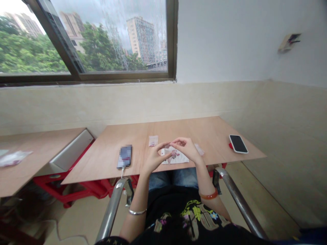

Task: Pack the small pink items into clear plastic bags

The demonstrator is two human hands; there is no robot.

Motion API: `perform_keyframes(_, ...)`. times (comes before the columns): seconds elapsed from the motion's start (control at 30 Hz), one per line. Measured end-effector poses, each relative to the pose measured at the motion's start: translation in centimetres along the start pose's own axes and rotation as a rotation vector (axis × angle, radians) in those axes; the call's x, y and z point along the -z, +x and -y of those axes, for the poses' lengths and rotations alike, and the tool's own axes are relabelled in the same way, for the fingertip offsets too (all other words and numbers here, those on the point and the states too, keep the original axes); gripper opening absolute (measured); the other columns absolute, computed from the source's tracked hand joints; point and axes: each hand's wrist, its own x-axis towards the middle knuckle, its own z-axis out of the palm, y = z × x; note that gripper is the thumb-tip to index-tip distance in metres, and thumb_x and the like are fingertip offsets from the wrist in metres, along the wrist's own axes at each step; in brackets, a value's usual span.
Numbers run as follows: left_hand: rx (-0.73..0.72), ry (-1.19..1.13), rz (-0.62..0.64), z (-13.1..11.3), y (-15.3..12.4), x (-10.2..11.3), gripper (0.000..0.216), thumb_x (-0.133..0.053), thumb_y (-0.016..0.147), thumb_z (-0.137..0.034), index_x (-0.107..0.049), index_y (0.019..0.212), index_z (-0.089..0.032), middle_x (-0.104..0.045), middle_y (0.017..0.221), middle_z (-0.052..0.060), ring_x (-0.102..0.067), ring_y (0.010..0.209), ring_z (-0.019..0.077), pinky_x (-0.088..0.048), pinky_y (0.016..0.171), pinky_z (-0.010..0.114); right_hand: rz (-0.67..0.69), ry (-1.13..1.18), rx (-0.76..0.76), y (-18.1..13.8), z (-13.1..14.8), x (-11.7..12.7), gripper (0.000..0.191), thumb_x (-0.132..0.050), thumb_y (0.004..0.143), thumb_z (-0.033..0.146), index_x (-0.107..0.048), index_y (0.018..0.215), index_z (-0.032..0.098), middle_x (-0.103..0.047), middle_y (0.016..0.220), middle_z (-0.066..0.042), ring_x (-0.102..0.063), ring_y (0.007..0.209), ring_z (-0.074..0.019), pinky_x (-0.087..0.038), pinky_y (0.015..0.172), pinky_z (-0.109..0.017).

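Both hands meet over the near middle of the table. My left hand [155,159] has its fingers bent together, their tips against the right fingertips, while its thumb stands apart below. Thumb and forefinger of my right hand [186,147] are pinched together; anything between the fingertips is too small to make out. Below them lies a white sheet [181,159] with small dark red pieces [175,154] on it. A small clear bag [153,140] with reddish bits lies just beyond my left hand. Another clear bag [199,149] is beside my right wrist.
On the wooden table [199,129], a phone [125,156] with a white cable lies left and a dark-screened phone [238,144] right, by a red item. Metal armrests [112,211] flank me. A second table [15,177] with plastic bags stands left, a red stool [68,190] below.
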Motion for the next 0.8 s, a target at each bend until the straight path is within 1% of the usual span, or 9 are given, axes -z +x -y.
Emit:
perform_keyframes(0.1,0.000,0.021,-0.003,0.0,0.0,0.0,0.035,-0.074,0.074,-0.033,-0.066,0.106,-0.020,-0.071,0.108,0.007,-0.065,0.103,0.0230,-0.052,0.095,0.040,0.059,-0.007,-0.009,-0.1,-0.1,-0.1,0.035,-0.068,0.077,0.049,-0.071,0.083,0.014,-0.064,0.066,-0.003,-0.053,0.055,-0.0117,-0.040,0.050,-0.022)
perform_keyframes(0.17,0.008,0.009,0.001,0.0,0.0,0.0,0.035,-0.074,0.074,-0.031,-0.066,0.106,-0.019,-0.071,0.108,0.007,-0.065,0.103,0.0228,-0.052,0.095,0.039,0.070,-0.013,0.001,0.0,0.1,0.0,0.036,-0.065,0.080,0.049,-0.072,0.083,0.014,-0.065,0.068,-0.003,-0.055,0.057,-0.0125,-0.041,0.051,-0.022)
perform_keyframes(0.33,0.027,-0.019,0.013,-0.4,0.0,0.0,0.037,-0.073,0.075,-0.028,-0.066,0.110,-0.019,-0.070,0.111,0.009,-0.065,0.105,0.0226,-0.052,0.096,0.039,0.030,-0.017,0.040,0.0,0.1,0.5,0.033,-0.061,0.084,0.046,-0.072,0.087,0.015,-0.068,0.078,-0.005,-0.060,0.070,-0.0157,-0.044,0.057,-0.022)
perform_keyframes(0.53,0.027,-0.008,0.009,-0.6,-0.1,0.0,0.037,-0.072,0.077,-0.029,-0.065,0.112,-0.019,-0.070,0.111,0.008,-0.065,0.105,0.0222,-0.052,0.095,0.039,-0.004,-0.027,0.031,-0.2,-0.1,0.7,0.033,-0.060,0.085,0.045,-0.071,0.084,0.014,-0.067,0.077,-0.005,-0.060,0.069,-0.0156,-0.044,0.058,-0.023)
perform_keyframes(0.67,0.034,-0.002,-0.004,0.0,0.0,0.0,0.039,-0.072,0.077,-0.033,-0.064,0.112,-0.018,-0.070,0.112,0.009,-0.064,0.106,0.0229,-0.051,0.096,0.040,0.017,-0.043,0.036,-0.4,0.2,0.7,0.035,-0.060,0.084,0.048,-0.071,0.087,0.015,-0.066,0.077,-0.004,-0.058,0.067,-0.0141,-0.043,0.057,-0.023)
perform_keyframes(0.73,0.033,0.005,-0.029,0.4,0.1,0.0,0.039,-0.071,0.077,-0.037,-0.065,0.111,-0.018,-0.070,0.111,0.009,-0.064,0.106,0.0237,-0.051,0.096,0.040,0.017,-0.062,0.024,-0.6,0.1,0.7,0.038,-0.064,0.082,0.049,-0.068,0.101,0.016,-0.065,0.083,-0.004,-0.057,0.066,-0.0129,-0.043,0.057,-0.022)
perform_keyframes(0.8,0.030,0.012,-0.067,0.8,0.2,0.1,0.039,-0.070,0.078,-0.039,-0.065,0.110,-0.018,-0.070,0.110,0.010,-0.065,0.105,0.0246,-0.051,0.095,0.042,0.043,-0.089,-0.018,-1.1,-0.5,0.8,0.056,-0.070,0.076,0.048,-0.058,0.122,0.019,-0.064,0.097,-0.005,-0.058,0.070,-0.0123,-0.044,0.059,-0.022)
